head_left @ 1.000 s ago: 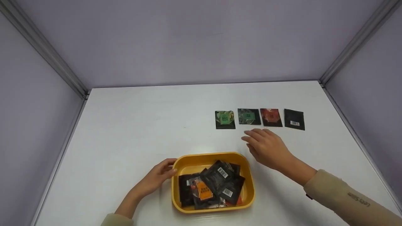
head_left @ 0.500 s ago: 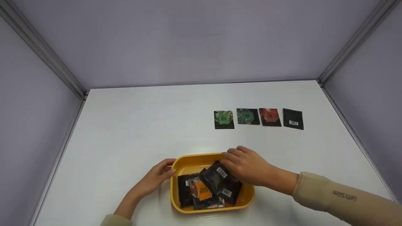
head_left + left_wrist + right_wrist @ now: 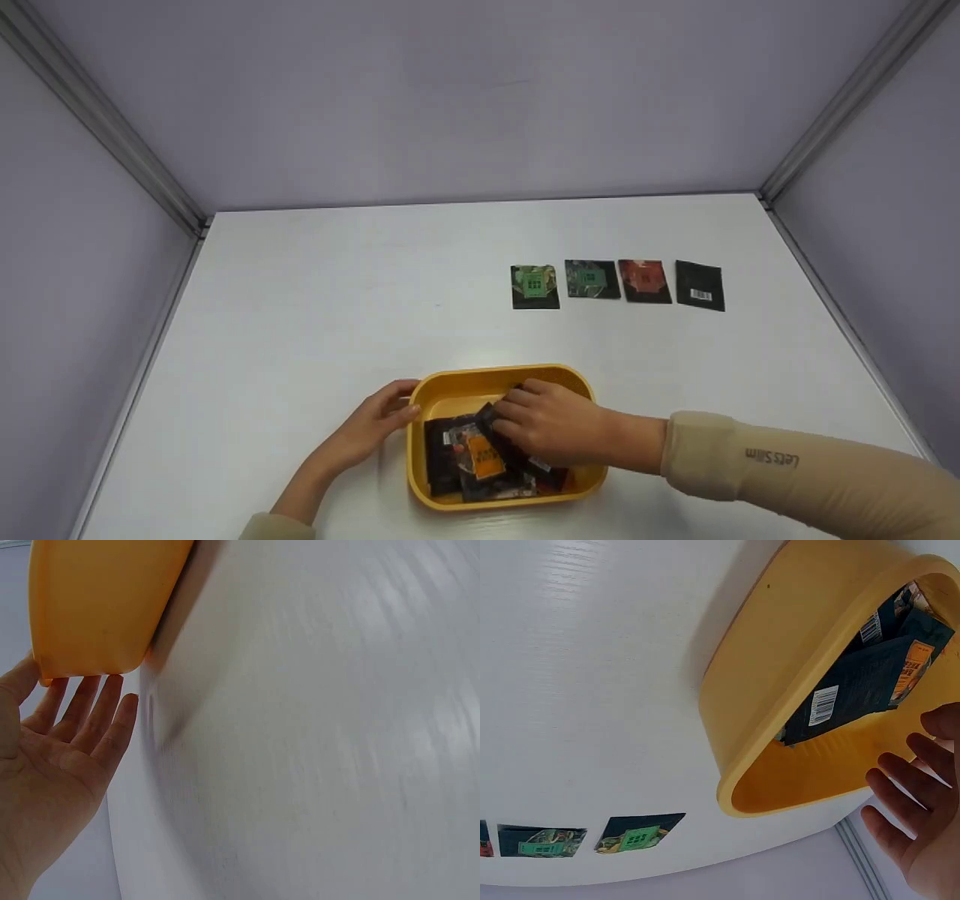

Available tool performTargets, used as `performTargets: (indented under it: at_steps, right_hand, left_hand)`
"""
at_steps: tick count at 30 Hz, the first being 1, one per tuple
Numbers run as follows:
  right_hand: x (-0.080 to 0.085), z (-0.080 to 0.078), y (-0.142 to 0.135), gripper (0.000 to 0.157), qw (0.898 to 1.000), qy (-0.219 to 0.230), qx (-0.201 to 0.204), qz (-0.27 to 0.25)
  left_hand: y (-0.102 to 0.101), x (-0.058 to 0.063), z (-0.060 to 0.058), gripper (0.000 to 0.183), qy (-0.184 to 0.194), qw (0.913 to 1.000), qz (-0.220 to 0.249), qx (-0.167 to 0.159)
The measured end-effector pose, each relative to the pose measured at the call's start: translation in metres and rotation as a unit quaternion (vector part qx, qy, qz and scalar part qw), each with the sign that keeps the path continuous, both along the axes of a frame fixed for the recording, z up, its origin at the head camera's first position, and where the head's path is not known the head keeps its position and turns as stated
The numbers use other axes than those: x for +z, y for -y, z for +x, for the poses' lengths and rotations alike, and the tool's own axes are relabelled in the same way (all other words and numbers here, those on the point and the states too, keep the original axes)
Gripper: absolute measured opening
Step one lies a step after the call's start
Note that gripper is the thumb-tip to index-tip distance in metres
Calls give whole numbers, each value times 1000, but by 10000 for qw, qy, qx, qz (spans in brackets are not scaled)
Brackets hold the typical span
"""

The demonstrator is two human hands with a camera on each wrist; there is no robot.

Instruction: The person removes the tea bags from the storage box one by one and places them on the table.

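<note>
A yellow plastic basket [image 3: 450, 381] holds several flat black packets, one with an orange label [image 3: 486, 457]. At its left end my left hand [image 3: 369, 426] holds the rim, thumb over the edge and fingers along the outer wall; the left wrist view shows those fingers [image 3: 90, 716] nearly straight. My right hand [image 3: 551, 424] is inside the basket, above the packets on the right, and hides part of them. In the right wrist view, its spread, loosely bent fingers [image 3: 904, 795] are apart from a black packet with a barcode [image 3: 840, 694].
Beyond the basket, a row of packets lies on the white table [image 3: 337, 315]: a light green one [image 3: 535, 286], a dark green one [image 3: 592, 278], a red one [image 3: 645, 281] and a black one [image 3: 700, 285] with its barcode up. Pale walls enclose the table's back and sides.
My right hand has moved from near the row of packets, toward me and left, into the basket. My left hand and the row have stayed put.
</note>
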State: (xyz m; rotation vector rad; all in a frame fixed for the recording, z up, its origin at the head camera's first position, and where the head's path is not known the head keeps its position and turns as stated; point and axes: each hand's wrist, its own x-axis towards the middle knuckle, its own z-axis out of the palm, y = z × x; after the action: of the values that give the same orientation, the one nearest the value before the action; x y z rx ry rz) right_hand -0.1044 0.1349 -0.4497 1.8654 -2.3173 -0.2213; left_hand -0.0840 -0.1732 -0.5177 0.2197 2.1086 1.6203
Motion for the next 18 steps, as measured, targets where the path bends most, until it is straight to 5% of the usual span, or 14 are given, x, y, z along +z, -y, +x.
performTargets:
  at_steps: [12, 18]
  right_hand:
    - [-10, 9, 9, 70, 9856, -123, -137, 1684]
    - [-12, 9, 8, 62, 9828, -206, 117, 1834]
  left_hand:
    - [1, -1, 1, 46, -34, 9999, 128, -37]
    - [2, -1, 0, 46, -97, 9998, 150, -87]
